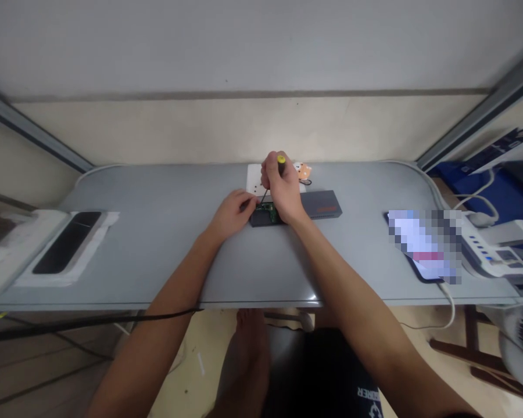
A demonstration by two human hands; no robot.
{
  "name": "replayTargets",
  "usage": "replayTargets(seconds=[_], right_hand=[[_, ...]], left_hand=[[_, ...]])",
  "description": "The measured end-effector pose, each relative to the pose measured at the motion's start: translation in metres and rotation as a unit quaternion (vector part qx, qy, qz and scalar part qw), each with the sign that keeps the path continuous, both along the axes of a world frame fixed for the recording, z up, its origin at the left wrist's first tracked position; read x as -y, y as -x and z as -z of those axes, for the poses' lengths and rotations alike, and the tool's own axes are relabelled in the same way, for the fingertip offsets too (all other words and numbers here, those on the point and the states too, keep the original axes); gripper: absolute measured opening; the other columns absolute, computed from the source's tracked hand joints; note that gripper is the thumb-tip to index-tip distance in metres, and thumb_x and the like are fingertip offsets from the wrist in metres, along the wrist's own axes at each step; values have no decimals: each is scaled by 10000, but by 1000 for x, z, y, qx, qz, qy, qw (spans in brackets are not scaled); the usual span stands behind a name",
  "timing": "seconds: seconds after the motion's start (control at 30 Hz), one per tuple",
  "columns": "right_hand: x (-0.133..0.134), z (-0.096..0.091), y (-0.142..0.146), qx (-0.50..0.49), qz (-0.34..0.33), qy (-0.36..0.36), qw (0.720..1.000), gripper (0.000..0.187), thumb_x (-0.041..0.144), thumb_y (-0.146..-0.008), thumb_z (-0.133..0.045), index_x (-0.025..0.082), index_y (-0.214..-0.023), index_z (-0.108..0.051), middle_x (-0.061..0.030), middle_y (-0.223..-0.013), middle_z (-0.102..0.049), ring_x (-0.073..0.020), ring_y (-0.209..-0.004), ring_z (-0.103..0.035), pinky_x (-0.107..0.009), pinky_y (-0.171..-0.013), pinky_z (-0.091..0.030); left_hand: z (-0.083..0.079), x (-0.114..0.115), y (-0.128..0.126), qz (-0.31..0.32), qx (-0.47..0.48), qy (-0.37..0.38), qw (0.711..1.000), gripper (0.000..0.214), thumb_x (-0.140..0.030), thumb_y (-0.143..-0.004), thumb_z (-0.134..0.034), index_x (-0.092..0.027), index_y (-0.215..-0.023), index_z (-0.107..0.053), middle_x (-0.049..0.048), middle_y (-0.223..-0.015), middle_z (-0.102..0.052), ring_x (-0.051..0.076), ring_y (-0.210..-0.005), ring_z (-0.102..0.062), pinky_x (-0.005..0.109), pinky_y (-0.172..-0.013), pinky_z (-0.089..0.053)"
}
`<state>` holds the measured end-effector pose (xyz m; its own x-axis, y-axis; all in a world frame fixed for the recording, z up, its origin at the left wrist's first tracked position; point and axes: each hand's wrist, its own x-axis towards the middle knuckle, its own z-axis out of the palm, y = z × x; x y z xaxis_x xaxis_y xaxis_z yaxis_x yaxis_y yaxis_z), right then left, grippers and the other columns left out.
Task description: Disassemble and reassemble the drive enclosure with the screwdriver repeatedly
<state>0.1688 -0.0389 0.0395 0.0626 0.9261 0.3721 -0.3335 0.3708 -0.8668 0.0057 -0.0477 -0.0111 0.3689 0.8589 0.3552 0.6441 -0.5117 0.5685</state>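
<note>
My right hand [282,187] is wrapped round a screwdriver [281,165] with a yellow-ended dark handle. Its thin shaft slants down to a green circuit board [271,212], which sits in a long dark grey device casing [320,205]. At the left end of that casing my left hand [234,213] is closed, fingertips by the board; whether they pinch a small part or only steady the casing is hidden. Behind the hands lies a white sheet [253,177] with small dark specks on it, partly covered by my right hand.
An orange-and-white animal-shaped item [303,171] lies behind my right hand. To the right are a lit phone [418,247] and a white power strip [490,249] with cables. A dark phone [67,242] rests at the left. The grey table [157,249] meets a wall at the back.
</note>
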Motion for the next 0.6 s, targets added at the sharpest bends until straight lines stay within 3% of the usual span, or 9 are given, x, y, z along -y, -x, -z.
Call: replayTargets(seconds=[0.1, 0.2, 0.4, 0.6], right_hand=[[-2, 0, -3, -20, -42, 10, 999, 636, 873, -918, -469, 258, -972, -621, 39, -709, -439, -125, -626, -437, -298, -585, -379], [-2, -1, -5, -19, -49, 5, 999, 572, 820, -921, -554, 260, -990, -646, 38, -726, -488, -120, -658, -485, -290, -615, -400], [4, -4, -4, -28, -40, 36, 998, 475, 651, -872, -769, 251, -849, -514, 34, -768, -637, -112, -741, -597, -278, -705, -457], [5, -4, -1, -38, -41, 42, 998, 508, 631, -882, -770, 267, -849, -417, 94, -675, -504, -83, -591, -478, -269, -597, -396]], left_hand=[[-1, 0, 0, -5, -2, 5, 1000, 274, -317, -1056, -526, -208, -942, -749, 57, -947, -711, 222, -941, -644, 377, -922, -527], [0, 1, 0, -9, -4, 5, 1000, 268, -313, -1057, -527, -210, -952, -751, 57, -943, -708, 225, -951, -645, 382, -927, -526], [2, 4, 1, 8, -1, -6, 1000, 276, -313, -1078, -505, -208, -941, -721, 61, -956, -721, 229, -967, -643, 399, -956, -520], [1, 6, 2, 19, -10, 10, 1000, 297, -338, -1106, -461, -209, -992, -703, 67, -983, -719, 233, -988, -635, 413, -980, -518]])
